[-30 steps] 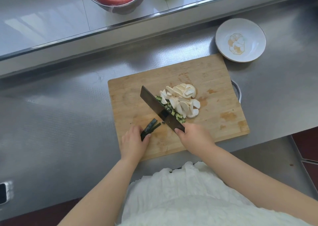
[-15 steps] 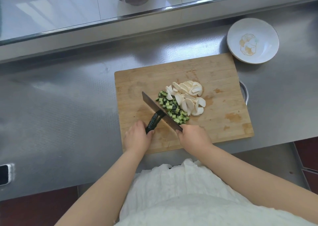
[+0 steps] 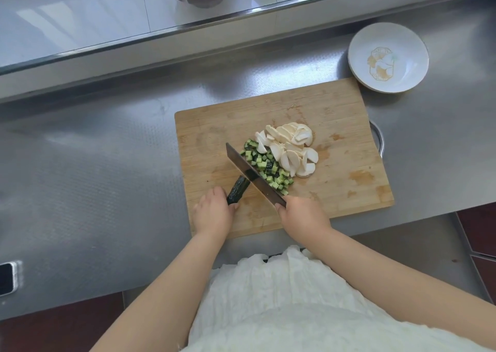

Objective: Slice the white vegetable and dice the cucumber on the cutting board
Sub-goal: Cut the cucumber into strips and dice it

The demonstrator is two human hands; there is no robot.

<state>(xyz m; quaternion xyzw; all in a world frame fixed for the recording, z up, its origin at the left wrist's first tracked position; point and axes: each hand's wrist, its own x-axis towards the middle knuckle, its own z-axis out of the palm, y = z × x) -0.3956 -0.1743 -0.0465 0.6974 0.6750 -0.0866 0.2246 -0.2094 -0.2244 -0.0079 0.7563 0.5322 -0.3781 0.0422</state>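
While the cleaver (image 3: 253,174) stands across the cucumber strips (image 3: 237,189) near the front of the cutting board (image 3: 335,126), the right hand (image 3: 303,214) grips its handle and the left hand (image 3: 213,212) pins the strips with curled fingers. Diced cucumber (image 3: 268,168) lies just beside the blade, touching the white vegetable slices (image 3: 291,147). Judged: the strips are light, wet-cut and slippery, firm but narrow; hold close behind the blade, fingertips tucked.

Bare forearms, no sleeves in view, over a white crinkled garment (image 3: 281,298) (gathered, softly ruffled fabric).
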